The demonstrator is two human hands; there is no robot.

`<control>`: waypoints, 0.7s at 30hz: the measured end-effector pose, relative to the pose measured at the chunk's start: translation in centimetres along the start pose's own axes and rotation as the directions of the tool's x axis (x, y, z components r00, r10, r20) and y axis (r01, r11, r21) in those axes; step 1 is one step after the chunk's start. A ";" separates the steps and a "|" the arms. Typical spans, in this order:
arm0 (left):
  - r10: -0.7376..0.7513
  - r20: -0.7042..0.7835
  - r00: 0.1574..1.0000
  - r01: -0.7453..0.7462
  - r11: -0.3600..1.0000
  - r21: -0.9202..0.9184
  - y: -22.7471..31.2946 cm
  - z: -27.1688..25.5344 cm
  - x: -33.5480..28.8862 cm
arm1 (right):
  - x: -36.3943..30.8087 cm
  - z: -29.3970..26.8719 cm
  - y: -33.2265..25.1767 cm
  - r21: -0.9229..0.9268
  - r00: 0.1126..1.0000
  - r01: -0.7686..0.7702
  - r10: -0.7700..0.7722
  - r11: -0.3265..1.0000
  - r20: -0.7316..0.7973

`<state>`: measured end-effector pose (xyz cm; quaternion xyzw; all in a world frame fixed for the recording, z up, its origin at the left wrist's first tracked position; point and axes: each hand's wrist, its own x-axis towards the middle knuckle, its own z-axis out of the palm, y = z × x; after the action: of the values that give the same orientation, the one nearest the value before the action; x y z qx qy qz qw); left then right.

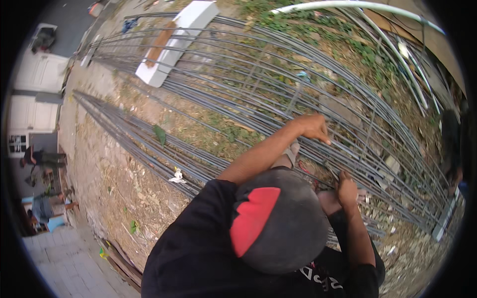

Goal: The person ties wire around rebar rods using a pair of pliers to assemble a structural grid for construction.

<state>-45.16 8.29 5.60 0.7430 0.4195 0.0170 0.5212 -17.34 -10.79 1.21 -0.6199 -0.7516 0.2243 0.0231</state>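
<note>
Long grey steel rebars [213, 102] run in bundles across the ground, with thinner crosswise bars [293, 99] among them. My left hand [314, 128] reaches over the bundle with its fingers bent down against the bars; what they grip is hidden. Lower and to the right, my right hand [347, 188] is closed beside the near bars, thumb uppermost. Whatever it holds is too small to make out. A sandalled foot [285, 158] shows between the arms, close to the bars. The dark grey and red cap [283, 223] hides the area below the hands.
A white block [191, 25] and a brown plank [161, 42] lie among the far bars. Another rebar bundle [134, 129] lies to the left. Pale pipes [392, 42] curve at the far right. Two people [37, 158] [44, 207] are at the left, near a building.
</note>
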 end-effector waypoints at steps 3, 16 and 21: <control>0.000 -0.016 1.000 0.001 0.998 0.060 -0.6 -0.9 -1.4 | 1.4 2.6 -3.8 0.005 0.999 -0.036 0.036 0.999 0.002; 0.058 -0.174 0.983 -0.013 0.968 0.250 1.1 1.1 -2.1 | 2.6 2.5 0.5 -0.031 0.976 -0.152 0.145 0.988 -0.165; 0.143 -0.281 0.949 -0.058 0.955 0.293 0.0 1.3 -3.1 | 3.6 3.8 -0.4 -0.255 0.985 -0.175 0.172 0.951 -0.031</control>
<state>-46.57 5.29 6.25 0.8187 0.4529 0.0964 0.3395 -19.75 -8.64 -2.90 -0.6822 -0.7168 0.1238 -0.0738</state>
